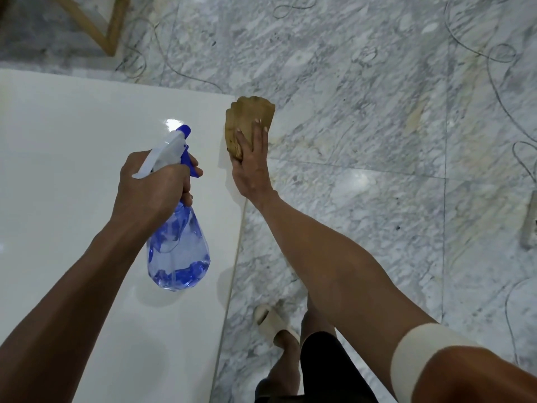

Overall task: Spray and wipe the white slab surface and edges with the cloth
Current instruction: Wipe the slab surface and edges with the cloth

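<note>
The glossy white slab point(72, 170) fills the left half of the view, its right edge running down the middle. My left hand point(151, 187) grips a clear blue spray bottle point(178, 251) by its neck, a finger on the blue trigger, nozzle pointing away over the slab. My right hand point(251, 164) presses a folded tan cloth point(247, 117) against the slab's right edge near the far corner, fingers straight along the cloth. Part of the cloth is hidden under my palm.
Grey-veined marble floor point(377, 141) lies to the right and beyond the slab, with thin wires looping over it. A wooden frame point(98, 27) stands at the top left. My leg and a beige sandal point(270, 321) are beside the slab's edge below.
</note>
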